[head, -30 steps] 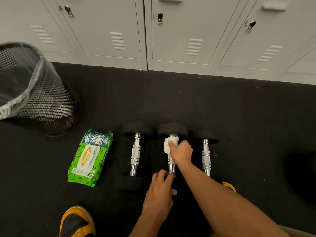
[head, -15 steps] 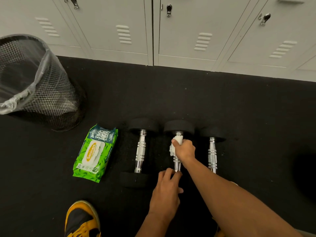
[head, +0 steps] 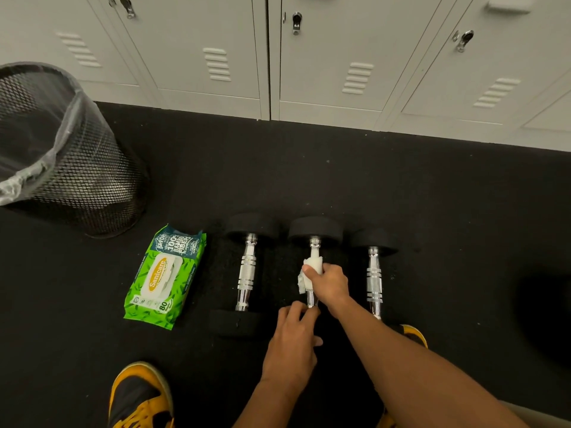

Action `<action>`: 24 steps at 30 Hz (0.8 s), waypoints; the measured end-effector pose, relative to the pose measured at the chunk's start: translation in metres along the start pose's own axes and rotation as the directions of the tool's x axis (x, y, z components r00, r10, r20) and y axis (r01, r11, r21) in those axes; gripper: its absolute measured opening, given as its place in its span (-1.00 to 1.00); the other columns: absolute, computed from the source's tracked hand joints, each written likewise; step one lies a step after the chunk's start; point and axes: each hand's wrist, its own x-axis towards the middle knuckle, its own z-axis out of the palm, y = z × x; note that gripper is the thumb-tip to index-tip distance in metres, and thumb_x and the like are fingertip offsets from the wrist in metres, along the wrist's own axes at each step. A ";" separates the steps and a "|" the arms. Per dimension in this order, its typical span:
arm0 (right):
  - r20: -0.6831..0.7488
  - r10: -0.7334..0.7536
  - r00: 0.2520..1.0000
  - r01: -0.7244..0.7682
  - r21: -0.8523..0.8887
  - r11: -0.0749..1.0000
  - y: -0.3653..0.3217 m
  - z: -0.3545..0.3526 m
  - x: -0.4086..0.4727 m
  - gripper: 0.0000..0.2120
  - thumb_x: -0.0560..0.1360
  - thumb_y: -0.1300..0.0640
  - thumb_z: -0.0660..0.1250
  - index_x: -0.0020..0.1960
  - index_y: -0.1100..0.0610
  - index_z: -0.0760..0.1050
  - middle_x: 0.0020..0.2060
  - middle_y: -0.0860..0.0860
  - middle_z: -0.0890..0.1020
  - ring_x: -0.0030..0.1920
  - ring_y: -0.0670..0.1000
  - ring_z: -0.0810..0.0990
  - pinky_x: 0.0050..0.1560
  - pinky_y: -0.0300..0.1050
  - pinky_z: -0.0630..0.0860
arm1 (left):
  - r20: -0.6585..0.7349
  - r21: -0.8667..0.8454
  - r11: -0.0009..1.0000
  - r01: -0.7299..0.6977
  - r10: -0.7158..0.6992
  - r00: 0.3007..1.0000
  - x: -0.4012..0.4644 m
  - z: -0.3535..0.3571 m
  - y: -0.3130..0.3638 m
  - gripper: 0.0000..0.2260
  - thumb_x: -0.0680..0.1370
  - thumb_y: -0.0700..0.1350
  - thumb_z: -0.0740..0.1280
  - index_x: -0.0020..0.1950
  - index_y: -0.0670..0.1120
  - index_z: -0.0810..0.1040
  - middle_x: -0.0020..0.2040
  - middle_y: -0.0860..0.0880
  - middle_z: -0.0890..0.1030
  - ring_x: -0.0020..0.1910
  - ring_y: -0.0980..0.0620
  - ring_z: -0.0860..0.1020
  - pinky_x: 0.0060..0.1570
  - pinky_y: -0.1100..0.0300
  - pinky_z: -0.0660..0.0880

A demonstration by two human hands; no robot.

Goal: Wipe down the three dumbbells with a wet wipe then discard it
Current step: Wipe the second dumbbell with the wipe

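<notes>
Three dumbbells with chrome handles and black ends lie side by side on the black floor: the left dumbbell point(head: 248, 273), the middle dumbbell point(head: 315, 231) and the right dumbbell point(head: 374, 274). My right hand point(head: 329, 284) grips the middle handle through a white wet wipe point(head: 312, 267) wrapped round it. My left hand point(head: 293, 341) holds the near end of that same dumbbell, its fingertips pinching the chrome by the near weight, which the hand hides.
A green pack of wipes point(head: 165, 276) lies left of the dumbbells. A black mesh bin point(head: 71, 156) with a clear liner stands at the far left. Grey lockers point(head: 309, 57) line the back. My yellow-and-black shoes point(head: 139, 396) are near the bottom edge.
My right hand has slid the wipe down the middle handle, from just under the far weight toward its middle. My left hand has stayed at the near end.
</notes>
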 end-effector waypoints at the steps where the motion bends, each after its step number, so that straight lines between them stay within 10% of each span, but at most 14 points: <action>1: 0.012 0.002 1.000 -0.001 -0.006 1.000 0.002 -0.001 -0.001 -0.64 0.56 0.00 0.37 0.22 0.23 0.55 0.05 0.11 0.66 -0.09 -0.05 0.57 -0.34 -0.35 0.37 | 0.001 -0.007 1.000 0.002 -0.002 1.000 0.000 0.000 0.000 -0.51 0.58 -0.08 0.34 0.47 0.10 0.27 0.37 0.12 0.25 0.37 0.15 0.18 0.16 0.38 0.22; 11: 0.190 0.065 0.980 -0.051 -0.077 0.996 0.018 -0.011 -0.003 -0.61 0.47 -0.05 0.46 0.15 0.20 0.60 -0.03 0.06 0.70 -0.02 0.01 0.68 0.10 0.01 0.62 | -0.010 -0.024 1.000 0.009 -0.009 1.000 -0.001 0.000 -0.001 -0.51 0.58 -0.10 0.34 0.47 0.12 0.28 0.34 0.14 0.27 0.34 0.18 0.19 0.11 0.39 0.22; 24: 0.264 0.129 0.956 -0.052 -0.279 0.959 0.024 -0.020 -0.009 -0.70 0.36 -0.10 0.54 -0.13 0.11 0.62 -0.26 -0.05 0.64 -0.20 -0.10 0.60 -0.18 -0.23 0.46 | -0.026 -0.053 0.999 -0.004 0.002 1.000 -0.001 -0.001 -0.001 -0.53 0.57 -0.12 0.34 0.43 0.14 0.30 0.36 0.15 0.27 0.34 0.17 0.20 0.19 0.38 0.21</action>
